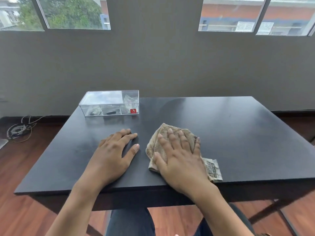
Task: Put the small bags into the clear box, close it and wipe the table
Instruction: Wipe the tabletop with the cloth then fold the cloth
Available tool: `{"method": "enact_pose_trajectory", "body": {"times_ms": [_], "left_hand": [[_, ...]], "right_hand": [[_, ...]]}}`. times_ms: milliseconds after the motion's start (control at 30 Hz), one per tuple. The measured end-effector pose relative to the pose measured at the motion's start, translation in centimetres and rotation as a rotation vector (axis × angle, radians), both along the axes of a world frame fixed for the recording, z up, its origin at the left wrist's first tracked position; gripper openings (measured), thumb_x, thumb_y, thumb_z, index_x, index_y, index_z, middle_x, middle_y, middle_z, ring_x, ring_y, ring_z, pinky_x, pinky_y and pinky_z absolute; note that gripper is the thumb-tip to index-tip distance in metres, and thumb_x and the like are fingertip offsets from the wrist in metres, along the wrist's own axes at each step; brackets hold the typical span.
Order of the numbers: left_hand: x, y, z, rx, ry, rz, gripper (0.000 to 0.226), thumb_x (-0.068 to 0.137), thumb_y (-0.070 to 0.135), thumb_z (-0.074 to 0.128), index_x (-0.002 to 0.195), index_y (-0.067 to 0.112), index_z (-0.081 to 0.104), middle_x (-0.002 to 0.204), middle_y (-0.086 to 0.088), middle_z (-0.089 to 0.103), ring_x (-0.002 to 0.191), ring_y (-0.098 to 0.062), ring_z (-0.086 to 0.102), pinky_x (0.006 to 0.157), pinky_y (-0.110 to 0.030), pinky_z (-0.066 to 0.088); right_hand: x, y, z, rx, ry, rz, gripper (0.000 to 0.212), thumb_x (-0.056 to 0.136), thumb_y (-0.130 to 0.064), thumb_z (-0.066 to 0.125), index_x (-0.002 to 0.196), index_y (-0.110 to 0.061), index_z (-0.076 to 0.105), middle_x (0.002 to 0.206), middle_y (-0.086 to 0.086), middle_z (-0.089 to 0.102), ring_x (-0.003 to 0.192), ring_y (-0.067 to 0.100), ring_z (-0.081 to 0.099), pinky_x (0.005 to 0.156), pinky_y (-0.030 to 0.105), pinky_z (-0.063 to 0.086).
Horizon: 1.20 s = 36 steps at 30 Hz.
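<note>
The clear box [110,103] stands at the far left of the black table [230,133] with its lid on; small bags show dimly through its walls. A beige cloth [172,133] lies on the table near the front edge, and my right hand [179,155] presses flat on it with fingers spread. The cloth's printed label [214,170] sticks out to the right of my wrist. My left hand [114,154] rests flat on the bare tabletop, just left of the cloth, holding nothing.
A grey wall with windows rises behind the table. A coil of cables [18,129] lies on the wooden floor at the left. My legs [129,222] are under the table's front edge.
</note>
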<state>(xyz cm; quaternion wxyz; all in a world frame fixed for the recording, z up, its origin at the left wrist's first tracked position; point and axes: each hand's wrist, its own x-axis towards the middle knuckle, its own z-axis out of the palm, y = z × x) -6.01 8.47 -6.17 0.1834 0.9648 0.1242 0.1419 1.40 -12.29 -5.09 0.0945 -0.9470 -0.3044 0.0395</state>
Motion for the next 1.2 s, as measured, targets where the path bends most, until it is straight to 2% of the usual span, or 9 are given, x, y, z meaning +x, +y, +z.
{"method": "enact_pose_trajectory", "body": {"times_ms": [133,333,567,667,800,933,1033,1200], "left_hand": [[0.1,0.1,-0.3,0.019,-0.010,-0.004,0.057,0.092,0.061,0.038,0.142,0.036,0.053,0.153,0.014,0.044,0.146,-0.008,0.034,0.119,-0.035,0.024],[0.4,0.3,-0.6,0.024,-0.028,-0.005,0.056,0.092,0.063,0.036,0.140,0.038,0.054,0.152,0.016,0.044,0.146,-0.007,0.033,0.119,-0.037,0.026],[0.3,0.3,-0.5,0.020,-0.039,0.008,0.052,0.093,0.062,0.038,0.137,0.038,0.055,0.150,0.019,0.046,0.146,-0.004,0.032,0.120,-0.036,0.025],[0.4,0.1,-0.3,0.028,-0.048,0.017,0.047,0.094,0.059,0.041,0.133,0.039,0.056,0.147,0.019,0.047,0.143,-0.003,0.035,0.118,-0.032,0.024],[0.4,-0.1,0.0,0.037,-0.055,0.025,0.042,0.093,0.057,0.045,0.129,0.040,0.058,0.142,0.020,0.050,0.137,-0.005,0.042,0.114,-0.029,0.024],[0.7,-0.1,0.1,0.053,-0.031,0.037,0.040,0.092,0.059,0.045,0.125,0.041,0.057,0.134,0.019,0.052,0.130,-0.008,0.045,0.109,-0.031,0.027],[1.8,-0.1,0.7,0.139,0.022,0.056,0.037,0.092,0.059,0.043,0.122,0.040,0.056,0.122,0.013,0.050,0.122,-0.014,0.045,0.105,-0.037,0.032],[5.3,-2.1,2.2,0.236,0.091,-0.042,0.036,0.097,0.048,0.047,0.128,0.033,0.056,0.130,0.006,0.054,0.126,-0.021,0.048,0.104,-0.040,0.037]], "right_hand": [[3.0,0.3,0.3,0.023,0.053,0.033,0.068,0.099,-0.064,0.024,0.161,-0.044,0.006,0.173,-0.010,-0.005,0.159,0.020,-0.014,0.122,0.061,-0.015],[13.0,5.1,0.5,0.021,0.068,0.029,0.066,0.096,-0.066,0.024,0.159,-0.049,0.016,0.173,-0.010,0.001,0.160,0.022,-0.007,0.120,0.068,-0.011],[19.7,10.5,1.3,0.010,0.102,-0.015,0.064,0.098,-0.066,0.021,0.160,-0.049,0.017,0.174,-0.009,0.000,0.160,0.022,-0.007,0.119,0.067,-0.012],[20.5,11.6,1.5,0.009,0.101,-0.045,0.064,0.100,-0.063,0.019,0.161,-0.046,0.015,0.174,-0.008,0.001,0.160,0.023,-0.007,0.120,0.067,-0.009],[19.9,11.2,1.3,-0.003,0.074,-0.044,0.064,0.101,-0.062,0.018,0.162,-0.043,0.012,0.174,-0.006,-0.002,0.160,0.022,-0.009,0.119,0.064,-0.013],[18.6,9.5,1.1,0.007,0.062,-0.018,0.065,0.101,-0.063,0.018,0.162,-0.043,0.014,0.174,-0.003,0.000,0.160,0.022,-0.008,0.120,0.060,-0.015],[17.4,8.5,1.0,0.013,0.051,-0.004,0.065,0.100,-0.064,0.020,0.162,-0.043,0.015,0.174,-0.004,0.001,0.160,0.022,-0.007,0.121,0.059,-0.014],[17.7,4.3,1.3,-0.003,0.052,0.017,0.067,0.099,-0.069,0.020,0.162,-0.045,0.013,0.174,-0.010,-0.001,0.160,0.016,-0.007,0.125,0.057,-0.009]]}}
